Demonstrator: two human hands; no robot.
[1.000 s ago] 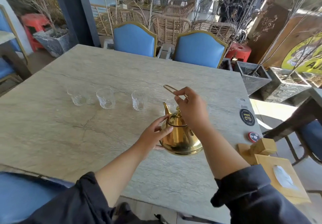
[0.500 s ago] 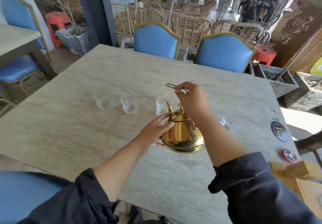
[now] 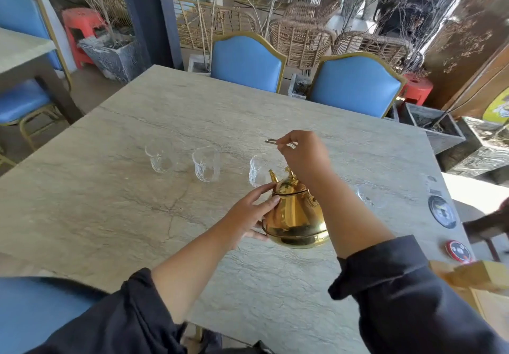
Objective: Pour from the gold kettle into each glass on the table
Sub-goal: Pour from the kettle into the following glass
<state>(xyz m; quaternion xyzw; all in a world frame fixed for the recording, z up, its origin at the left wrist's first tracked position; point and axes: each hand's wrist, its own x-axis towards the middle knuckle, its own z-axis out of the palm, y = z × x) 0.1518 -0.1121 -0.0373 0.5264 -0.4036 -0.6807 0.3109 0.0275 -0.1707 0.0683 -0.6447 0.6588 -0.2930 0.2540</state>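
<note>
Under the right hand's (image 3: 303, 158) grip hangs the gold kettle (image 3: 296, 216).

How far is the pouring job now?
Done: nothing visible; the three glasses left of the gold kettle and the fourth glass look empty. In hand: right hand holds the handle, left hand steadies the body, spout near the third glass. Left: pouring into all four.

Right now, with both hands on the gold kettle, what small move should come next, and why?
Probably tip the gold kettle forward over the nearest glass. The right hand holds the handle up, the left hand steadies the body, and the spout already points at that glass, which looks empty.
</note>
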